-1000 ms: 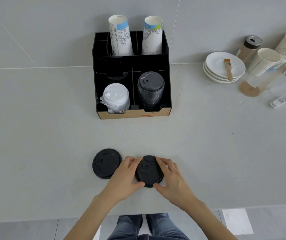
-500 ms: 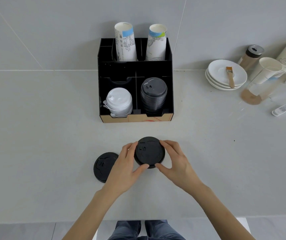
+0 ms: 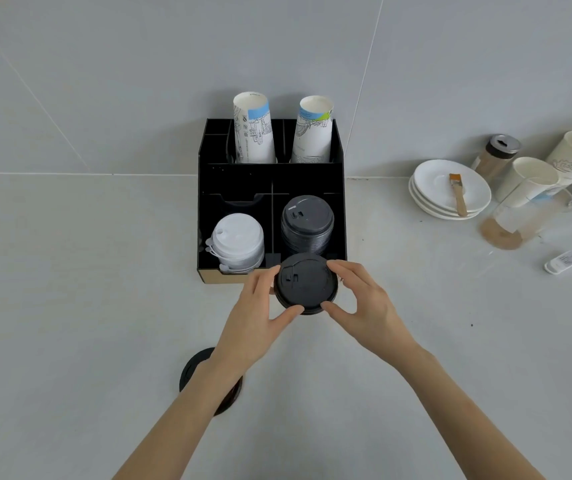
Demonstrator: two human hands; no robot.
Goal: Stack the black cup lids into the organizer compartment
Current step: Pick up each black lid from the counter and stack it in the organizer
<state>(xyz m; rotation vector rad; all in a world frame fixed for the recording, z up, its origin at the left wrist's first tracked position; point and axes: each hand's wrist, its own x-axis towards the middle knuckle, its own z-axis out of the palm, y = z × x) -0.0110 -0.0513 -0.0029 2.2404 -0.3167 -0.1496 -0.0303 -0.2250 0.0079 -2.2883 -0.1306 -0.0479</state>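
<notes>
A small stack of black cup lids point(image 3: 305, 284) hangs in the air just in front of the black organizer point(image 3: 208, 209), held from both sides. My left hand point(image 3: 255, 315) grips its left edge and my right hand point(image 3: 364, 306) its right edge. Behind it, the organizer's front right compartment holds a taller stack of black lids point(image 3: 307, 225). White lids point(image 3: 238, 242) fill the front left compartment. Another black lid point(image 3: 196, 370) lies on the counter near me, partly hidden under my left forearm.
Two paper cup stacks point(image 3: 253, 133) stand in the organizer's back row against the wall. At the right are stacked white saucers point(image 3: 451, 188) with a brush, a shaker jar point(image 3: 494, 155), paper cups point(image 3: 530, 180), a clear container point(image 3: 520, 221) and a white thermometer point(image 3: 563, 261).
Both hands lifted the black lids off the counter and carried them away from me up to the organizer's front. The lid on the counter stayed where it was.
</notes>
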